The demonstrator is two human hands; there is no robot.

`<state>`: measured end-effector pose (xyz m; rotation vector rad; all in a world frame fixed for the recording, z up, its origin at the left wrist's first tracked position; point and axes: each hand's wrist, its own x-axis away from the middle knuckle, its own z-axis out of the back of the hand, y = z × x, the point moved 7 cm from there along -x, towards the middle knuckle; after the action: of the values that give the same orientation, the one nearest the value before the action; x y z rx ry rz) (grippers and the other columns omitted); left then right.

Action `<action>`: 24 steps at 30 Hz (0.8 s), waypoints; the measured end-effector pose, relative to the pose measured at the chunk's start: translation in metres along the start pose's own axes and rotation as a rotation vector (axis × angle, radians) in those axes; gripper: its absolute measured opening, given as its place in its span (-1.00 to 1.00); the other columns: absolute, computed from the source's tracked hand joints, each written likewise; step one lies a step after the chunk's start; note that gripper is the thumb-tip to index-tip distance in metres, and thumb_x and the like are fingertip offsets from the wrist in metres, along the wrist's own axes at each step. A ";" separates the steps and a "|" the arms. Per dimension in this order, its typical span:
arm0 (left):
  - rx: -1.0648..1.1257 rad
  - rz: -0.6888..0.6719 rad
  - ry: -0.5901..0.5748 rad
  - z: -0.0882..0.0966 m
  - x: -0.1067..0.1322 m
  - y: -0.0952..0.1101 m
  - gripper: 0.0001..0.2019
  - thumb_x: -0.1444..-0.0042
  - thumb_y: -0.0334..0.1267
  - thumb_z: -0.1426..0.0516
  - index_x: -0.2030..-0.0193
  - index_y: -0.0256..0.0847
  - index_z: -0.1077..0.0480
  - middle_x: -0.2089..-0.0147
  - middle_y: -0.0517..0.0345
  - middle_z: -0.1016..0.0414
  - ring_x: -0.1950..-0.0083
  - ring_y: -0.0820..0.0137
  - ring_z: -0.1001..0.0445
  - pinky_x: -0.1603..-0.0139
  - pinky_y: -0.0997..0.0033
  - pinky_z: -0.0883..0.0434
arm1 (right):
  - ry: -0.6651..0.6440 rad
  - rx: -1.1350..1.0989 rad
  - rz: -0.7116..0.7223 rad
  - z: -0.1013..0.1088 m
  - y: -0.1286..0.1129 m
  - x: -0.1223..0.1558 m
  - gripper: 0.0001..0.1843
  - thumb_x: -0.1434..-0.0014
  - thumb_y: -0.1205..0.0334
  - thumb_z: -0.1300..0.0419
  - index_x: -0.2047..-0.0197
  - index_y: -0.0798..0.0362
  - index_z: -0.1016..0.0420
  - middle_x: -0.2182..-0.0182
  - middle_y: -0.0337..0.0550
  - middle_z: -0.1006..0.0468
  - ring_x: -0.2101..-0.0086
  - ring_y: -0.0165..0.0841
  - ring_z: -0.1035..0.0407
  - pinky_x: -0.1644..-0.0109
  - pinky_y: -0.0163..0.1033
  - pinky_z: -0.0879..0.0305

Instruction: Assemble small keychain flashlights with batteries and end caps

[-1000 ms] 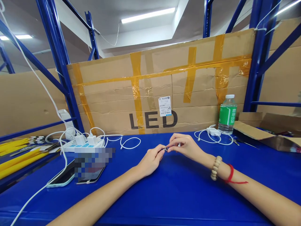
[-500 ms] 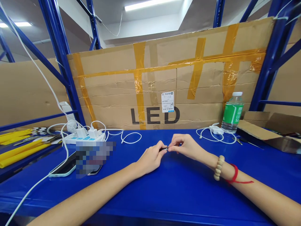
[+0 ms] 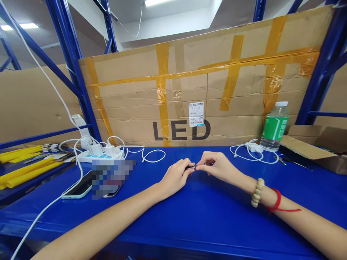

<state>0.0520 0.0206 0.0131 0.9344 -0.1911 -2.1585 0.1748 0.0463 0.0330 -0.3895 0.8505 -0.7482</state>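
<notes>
Pinched object (image 3: 191, 167) well inside table edge (image 3: 189, 241)

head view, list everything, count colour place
small part: one, dark, centre
table: one, blue, below
cardboard sheet: one, brown, behind table
tape: several, amber, on sheet
label: one, white, on sheet
bottle: one, clear and green, back right
adapter: one, white, beside bottle
open box: one, brown, far right
power strip: one, white, back left
plugs: two, white, on power strip
cables: several, white, both sides
phones: two, dark, left, partly pixelated
rods: several, yellow, left
rack posts: several, blue, both sides
ceiling lights: two, white, top
bracelet: one, beige, right wrist
cord: one, red, right forearm
left hand: one, centre, pinching small part
right hand: one, centre, pinching same part
</notes>
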 end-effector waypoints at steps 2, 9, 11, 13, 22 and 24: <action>-0.014 -0.001 0.005 0.001 0.000 0.000 -0.91 -0.20 -0.30 0.05 0.30 -0.17 -0.24 0.22 0.13 -0.42 0.19 0.38 -0.41 0.15 0.39 -0.34 | 0.003 0.016 0.010 0.000 0.002 -0.001 -0.78 0.03 0.10 -0.24 0.52 0.09 -0.52 0.53 -0.22 -0.44 0.62 -0.52 -0.26 0.55 -0.37 -0.16; -0.028 -0.014 -0.006 0.002 -0.002 0.000 -0.87 -0.20 -0.30 0.03 0.15 -0.15 -0.28 0.19 0.12 -0.42 0.14 0.37 -0.40 0.10 0.36 -0.34 | -0.018 0.052 0.004 0.000 0.010 -0.002 -0.73 0.02 0.02 -0.24 0.46 0.08 -0.53 0.49 -0.22 -0.47 0.62 -0.51 -0.31 0.56 -0.37 -0.15; -0.019 -0.023 -0.012 0.002 -0.003 0.000 -0.85 -0.20 -0.30 0.04 0.12 -0.15 -0.28 0.16 0.11 -0.42 0.11 0.36 -0.39 0.07 0.34 -0.33 | -0.024 0.050 -0.001 -0.001 0.011 -0.002 -0.71 0.02 0.00 -0.23 0.45 0.08 -0.52 0.49 -0.23 -0.47 0.63 -0.52 -0.31 0.55 -0.37 -0.15; 0.002 -0.019 -0.018 0.002 -0.004 -0.001 -0.83 -0.21 -0.29 0.04 0.09 -0.15 -0.27 0.14 0.10 -0.41 0.10 0.36 -0.39 0.06 0.34 -0.33 | -0.023 0.045 -0.003 -0.001 0.011 -0.002 -0.68 0.02 -0.03 -0.22 0.44 0.08 -0.52 0.48 -0.22 -0.47 0.65 -0.53 -0.30 0.56 -0.37 -0.15; 0.094 -0.002 -0.052 -0.002 -0.004 -0.002 -0.82 -0.22 -0.27 0.06 0.09 -0.18 -0.27 0.17 0.10 -0.41 0.23 0.39 -0.42 0.14 0.38 -0.35 | -0.040 -0.005 -0.073 0.000 0.013 -0.003 -0.65 0.03 -0.05 -0.21 0.48 0.12 -0.51 0.55 -0.21 -0.47 0.68 -0.53 -0.26 0.59 -0.38 -0.12; 0.118 -0.021 -0.068 -0.003 -0.003 0.003 -0.84 -0.21 -0.27 0.05 0.11 -0.20 -0.27 0.17 0.09 -0.43 0.21 0.38 -0.42 0.13 0.38 -0.34 | -0.108 -0.041 -0.126 -0.002 0.017 -0.003 -0.65 0.05 -0.02 -0.22 0.52 0.14 -0.50 0.65 -0.24 -0.41 0.69 -0.53 -0.24 0.61 -0.40 -0.09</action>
<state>0.0570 0.0215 0.0140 0.9336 -0.3470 -2.2200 0.1790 0.0603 0.0239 -0.5192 0.7459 -0.8195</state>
